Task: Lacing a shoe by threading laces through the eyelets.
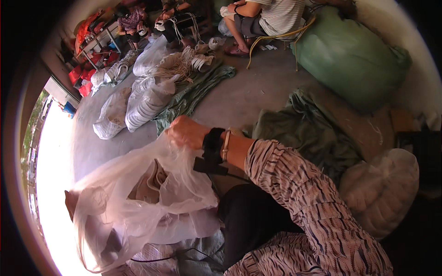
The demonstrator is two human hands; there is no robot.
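My right hand (185, 131) is closed on the rim of a large translucent plastic bag (133, 209), lifting its far right edge. At the bag's far left edge, what shows of my left hand (70, 203) is a small part against the bright light; it grips the rim, and the plastic hides much of the rest. Between the two hands the bag's mouth is spread wide. Brown curved pieces (151, 185) in folded layers show in its opening; their kind is unclear. The bag lies over my lap, above more wrapped plastic at the lower edge.
White sacks (149, 101) and bundled pale cords (177, 64) lie ahead on green cloth. A dark green sheet (304, 133) and a filled clear bag (382, 191) are at right. Beyond are a big green sack (350, 60) and a seated person (281, 18); other people sit farther back.
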